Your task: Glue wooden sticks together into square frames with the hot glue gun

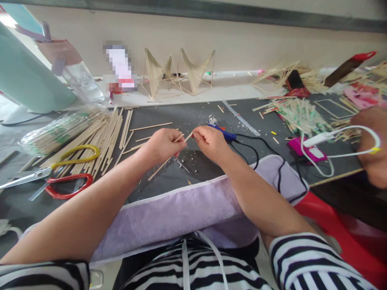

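Over the dark tabletop, my left hand [165, 144] is closed around thin wooden sticks, its thumb and fingers pinching them. One pale wooden stick [188, 137] spans the small gap to my right hand [211, 141], whose fingertips are pinched at its far end. Another stick [157, 170] slants down below my left hand; whether it is held or lies on the table I cannot tell. Just behind my right hand lies a blue glue gun [227, 134] with a black cord. Loose sticks [110, 139] are spread left of my left hand.
Scissors [72, 175] with yellow and red handles lie at the left, near a plastic-wrapped stick bundle [57, 131]. Two stick frameworks [196, 72] stand at the back. A pink charger [305, 149] with a white cable sits right, beside another person's arm [371, 141]. A lilac cloth [175, 205] covers the front edge.
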A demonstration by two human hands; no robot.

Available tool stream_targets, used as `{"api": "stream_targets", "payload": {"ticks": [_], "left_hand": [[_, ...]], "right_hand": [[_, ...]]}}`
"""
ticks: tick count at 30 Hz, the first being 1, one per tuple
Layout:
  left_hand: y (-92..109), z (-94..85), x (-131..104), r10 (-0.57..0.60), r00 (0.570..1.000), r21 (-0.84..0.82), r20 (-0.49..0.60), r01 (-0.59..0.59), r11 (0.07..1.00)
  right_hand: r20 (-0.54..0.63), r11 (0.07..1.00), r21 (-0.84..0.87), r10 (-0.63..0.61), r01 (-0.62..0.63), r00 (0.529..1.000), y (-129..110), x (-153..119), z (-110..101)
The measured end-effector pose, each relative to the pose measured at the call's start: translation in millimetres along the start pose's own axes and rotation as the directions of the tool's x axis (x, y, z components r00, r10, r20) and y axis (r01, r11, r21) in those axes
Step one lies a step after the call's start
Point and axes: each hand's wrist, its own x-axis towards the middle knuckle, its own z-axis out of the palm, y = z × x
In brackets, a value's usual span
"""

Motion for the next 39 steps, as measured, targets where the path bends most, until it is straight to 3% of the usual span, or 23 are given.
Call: {"api": "stream_targets", "payload": {"ticks": [2,4,6,9,12,14,17,19,20,21,22,24,27,28,29,30,31,33,34,35,36,37,39], "left_hand": [[1.9,1.7,-1.1,0.006,1.0,0.006,-0.015,-0.006,1.0],[2.9,3.4,-1.6,0.01,1.0,-0.011,-0.028,-0.011,1.0],[2.3,4.5,-1.2,0.005,1.0,-0.092,-0.013,-0.007,0.996],[0.0,3.4,0.5,-0.036,0.996,-0.33,0.083,0.062,0.942],[-1.6,-1.6,1.4,-0.08,0.976,-0.505,0.203,0.175,0.845],[-2.4,-6.2,1.6,-0.095,0.961,-0.542,0.259,0.226,0.809],[-3.4,-13.4,2.1,-0.117,0.95,-0.536,0.288,0.261,0.803],[-3.3,-18.1,2.6,-0.129,0.951,-0.51,0.28,0.262,0.819],[-2.9,-20.4,2.8,-0.134,0.954,-0.493,0.27,0.256,0.831],[-2.4,-22.5,3.0,-0.14,0.957,-0.471,0.254,0.249,0.846],[-1.7,-24.5,3.2,-0.147,0.961,-0.445,0.235,0.241,0.863],[-0.9,-27.8,3.4,-0.161,0.966,-0.389,0.201,0.229,0.892],[-2.0,-29.9,3.6,-0.153,0.97,-0.295,0.188,0.204,0.933],[-2.9,-29.9,3.7,-0.139,0.972,-0.253,0.187,0.185,0.95],[-3.6,-29.7,3.7,-0.123,0.975,-0.206,0.183,0.16,0.965],[-4.2,-29.2,3.8,-0.106,0.979,-0.16,0.172,0.134,0.978],[-4.5,-28.7,3.8,-0.092,0.983,-0.117,0.158,0.111,0.987],[-3.6,-27.6,3.7,-0.083,0.989,-0.055,0.122,0.09,0.994],[-2.5,-27.2,3.4,-0.083,0.991,-0.035,0.106,0.087,0.996],[-1.1,-26.8,3.1,-0.082,0.992,-0.02,0.095,0.085,0.996],[0.6,-26.6,2.7,-0.082,0.993,-0.009,0.09,0.083,0.996],[2.3,-26.4,2.2,-0.084,0.992,0.001,0.089,0.084,0.996],[5.1,-25.8,1.1,-0.093,0.991,0.016,0.1,0.092,0.996]], "right_hand": [[-0.014,0.994,0.061,0.094,-0.093,0.995,-3.4,-0.1,0.5],[0.003,0.931,0.256,0.267,-0.259,0.964,-7.1,0.4,2.2],[0.087,0.755,0.521,0.418,-0.399,0.904,-9.7,1.5,4.4],[0.2,0.448,0.779,0.486,-0.439,0.851,-9.8,4.6,5.8],[0.208,0.325,0.85,0.515,-0.414,0.831,-7.0,7.2,3.0],[0.188,0.351,0.849,0.498,-0.395,0.847,-6.8,6.6,-0.7],[0.224,0.524,0.765,0.327,-0.374,0.918,-13.4,1.7,-7.9],[0.351,0.666,0.66,0.136,-0.348,0.927,-21.3,-3.0,-12.2],[0.445,0.702,0.633,0.014,-0.325,0.896,-25.4,-5.5,-13.4],[0.554,0.715,0.628,-0.131,-0.309,0.822,-29.5,-8.0,-13.6],[0.647,0.703,0.641,-0.278,-0.309,0.71,-33.5,-10.5,-12.6],[0.72,0.63,0.691,-0.555,-0.354,0.418,-41.6,-15.8,-7.6],[0.519,0.449,0.753,-0.854,-0.481,0.016,-54.9,-23.4,0.6],[0.422,0.395,0.763,-0.904,-0.512,-0.069,-58.6,-25.1,0.9],[0.368,0.371,0.768,-0.923,-0.522,-0.116,-61.1,-26.2,-0.8],[0.377,0.374,0.779,-0.921,-0.503,-0.102,-62.0,-26.3,-4.7],[0.424,0.377,0.803,-0.906,-0.461,-0.002,-60.8,-25.6,-10.3],[0.618,0.537,0.785,-0.71,-0.308,0.338,-52.3,-21.4,-23.8],[0.678,0.683,0.693,-0.506,-0.233,0.534,-45.8,-18.2,-29.9],[0.649,0.805,0.554,-0.259,-0.212,0.715,-38.5,-14.6,-34.4],[0.524,0.875,0.415,-0.007,-0.248,0.851,-31.1,-10.9,-36.9],[0.367,0.9,0.3,0.196,-0.315,0.909,-24.3,-7.2,-37.1],[0.179,0.889,0.184,0.39,-0.42,0.903,-13.9,-0.8,-31.9]]}}
